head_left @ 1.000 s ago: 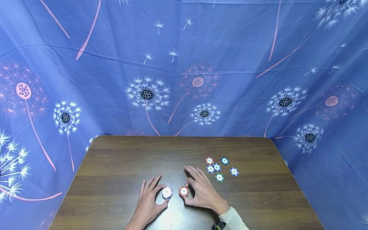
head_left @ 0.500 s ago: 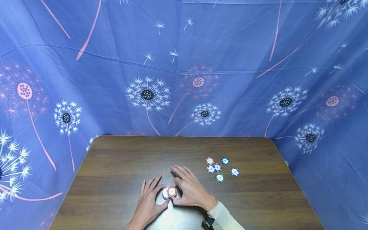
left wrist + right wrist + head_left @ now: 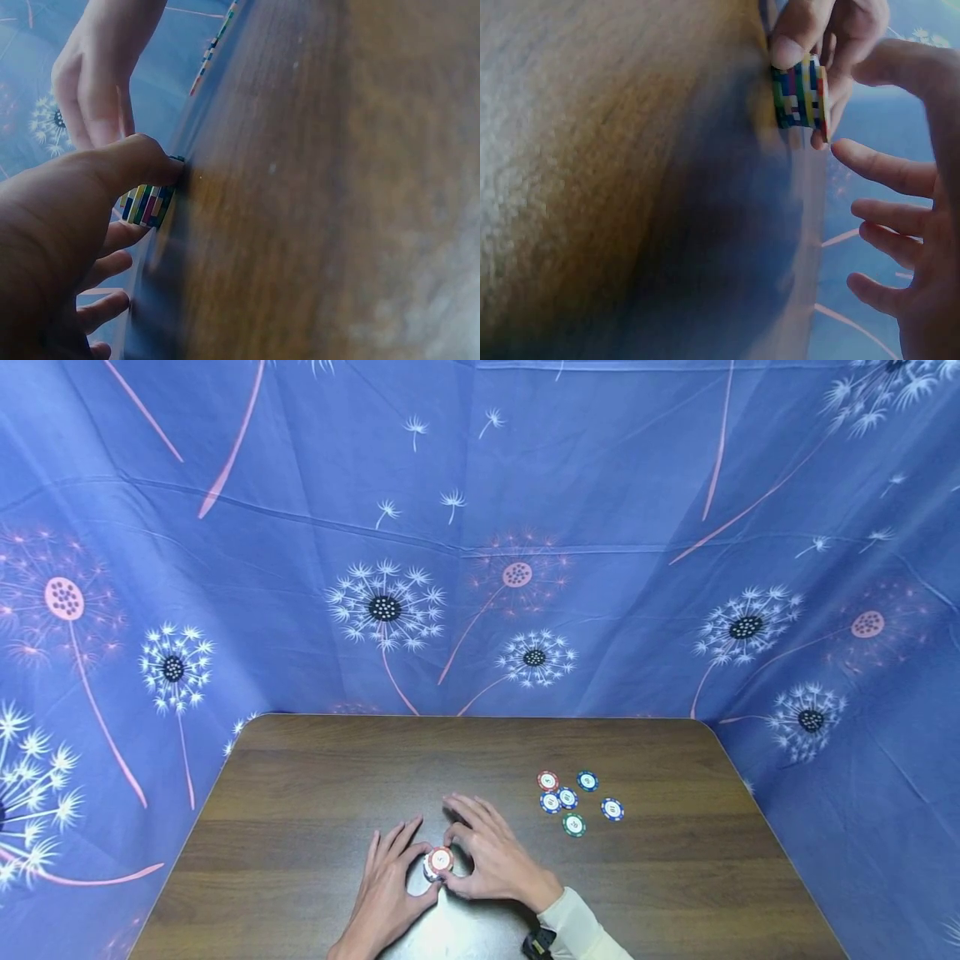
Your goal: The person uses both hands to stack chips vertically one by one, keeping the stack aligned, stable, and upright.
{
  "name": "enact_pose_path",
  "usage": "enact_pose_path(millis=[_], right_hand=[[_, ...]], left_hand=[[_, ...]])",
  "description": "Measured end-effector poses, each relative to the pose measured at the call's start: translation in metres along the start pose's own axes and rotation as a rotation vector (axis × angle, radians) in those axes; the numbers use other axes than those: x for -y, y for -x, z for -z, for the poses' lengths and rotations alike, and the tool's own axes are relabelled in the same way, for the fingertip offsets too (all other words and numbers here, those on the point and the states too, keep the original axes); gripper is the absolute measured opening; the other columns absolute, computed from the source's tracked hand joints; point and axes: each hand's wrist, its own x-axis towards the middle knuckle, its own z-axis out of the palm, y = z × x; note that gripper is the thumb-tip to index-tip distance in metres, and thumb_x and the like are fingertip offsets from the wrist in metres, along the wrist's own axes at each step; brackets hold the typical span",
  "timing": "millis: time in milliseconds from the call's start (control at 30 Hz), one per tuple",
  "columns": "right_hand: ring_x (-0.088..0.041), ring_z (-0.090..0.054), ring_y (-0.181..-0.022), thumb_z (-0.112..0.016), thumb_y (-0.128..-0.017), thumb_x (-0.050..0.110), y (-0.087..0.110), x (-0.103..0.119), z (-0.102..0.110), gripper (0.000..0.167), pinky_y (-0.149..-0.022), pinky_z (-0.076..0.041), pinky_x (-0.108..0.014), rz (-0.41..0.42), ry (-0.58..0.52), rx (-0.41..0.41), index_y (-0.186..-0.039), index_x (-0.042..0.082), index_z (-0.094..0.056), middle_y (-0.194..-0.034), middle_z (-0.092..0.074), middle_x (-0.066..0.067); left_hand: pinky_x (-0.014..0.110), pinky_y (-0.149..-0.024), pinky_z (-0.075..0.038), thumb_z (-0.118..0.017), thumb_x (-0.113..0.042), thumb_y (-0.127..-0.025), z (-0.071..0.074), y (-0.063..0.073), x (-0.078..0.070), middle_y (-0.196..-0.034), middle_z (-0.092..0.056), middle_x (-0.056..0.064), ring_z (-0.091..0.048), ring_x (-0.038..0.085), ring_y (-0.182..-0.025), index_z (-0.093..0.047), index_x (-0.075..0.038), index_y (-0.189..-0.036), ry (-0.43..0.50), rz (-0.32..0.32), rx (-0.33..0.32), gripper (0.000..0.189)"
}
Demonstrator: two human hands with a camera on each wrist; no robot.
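A stack of poker chips (image 3: 144,204) with edges in several colours stands on the wooden table (image 3: 337,760), near its front middle. My left hand (image 3: 390,881) pinches this stack from the left between thumb and index finger, its other fingers spread. On top lies a red-edged poker chip (image 3: 441,859), a bit off line with the chips under it in the right wrist view. My right hand (image 3: 491,856) is close on the right, thumb and index finger beside the red chip. The right wrist view shows a small gap between these fingertips (image 3: 844,150) and the chip.
Several loose poker chips (image 3: 567,797), red, blue and green, lie flat at the right back of the table. A blue cloth (image 3: 465,610) with dandelion prints hangs behind the table and along both sides.
My right hand has moved left with the red chip, from beside the stack to over it. The chip now lies on top. My left hand has kept its grip in place.
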Motion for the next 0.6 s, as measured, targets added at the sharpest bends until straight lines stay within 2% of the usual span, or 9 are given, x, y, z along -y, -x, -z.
enact_pose_path(millis=[100, 200, 367, 600], right_hand=[[-0.033, -0.05, -0.147, -0.081, -0.085, 0.033, 0.0031, -0.0022, 0.0022, 0.022, -0.123, -0.04, -0.053, -0.027, -0.03, -0.016, -0.099, 0.018, -0.074, -0.156, -0.056, -0.015], [-0.034, -0.052, -0.145, -0.08, -0.085, 0.023, 0.0055, -0.0049, 0.0021, 0.014, -0.122, -0.041, -0.053, -0.037, -0.011, -0.005, -0.097, 0.019, -0.074, -0.152, -0.059, -0.015], [-0.035, -0.053, -0.143, -0.082, -0.087, 0.025, 0.0075, -0.0052, -0.001, 0.013, -0.12, -0.043, -0.054, -0.017, 0.025, 0.027, -0.098, 0.02, -0.077, -0.149, -0.06, -0.014], [-0.032, -0.054, -0.142, -0.083, -0.087, 0.028, 0.0068, -0.0009, -0.0042, 0.015, -0.12, -0.044, -0.053, -0.013, 0.029, 0.009, -0.099, 0.021, -0.077, -0.149, -0.061, -0.012]], left_hand=[[0.073, -0.12, -0.027, -0.094, -0.031, -0.069, -0.0001, 0.0, -0.0005, -0.155, -0.059, 0.014, -0.052, 0.044, -0.141, -0.077, -0.015, -0.109, 0.002, 0.004, 0.003, 0.046], [0.073, -0.12, -0.027, -0.093, -0.031, -0.069, 0.0004, -0.0003, -0.0006, -0.155, -0.059, 0.013, -0.052, 0.044, -0.141, -0.077, -0.015, -0.109, 0.0, 0.008, 0.008, 0.046], [0.072, -0.122, -0.026, -0.093, -0.032, -0.07, 0.0008, -0.0001, -0.0008, -0.155, -0.059, 0.013, -0.052, 0.044, -0.142, -0.077, -0.015, -0.11, -0.002, 0.024, 0.025, 0.046], [0.071, -0.123, -0.024, -0.092, -0.032, -0.071, 0.0012, -0.0008, -0.001, -0.156, -0.058, 0.013, -0.05, 0.044, -0.144, -0.077, -0.016, -0.11, 0.004, 0.028, 0.033, 0.046]])
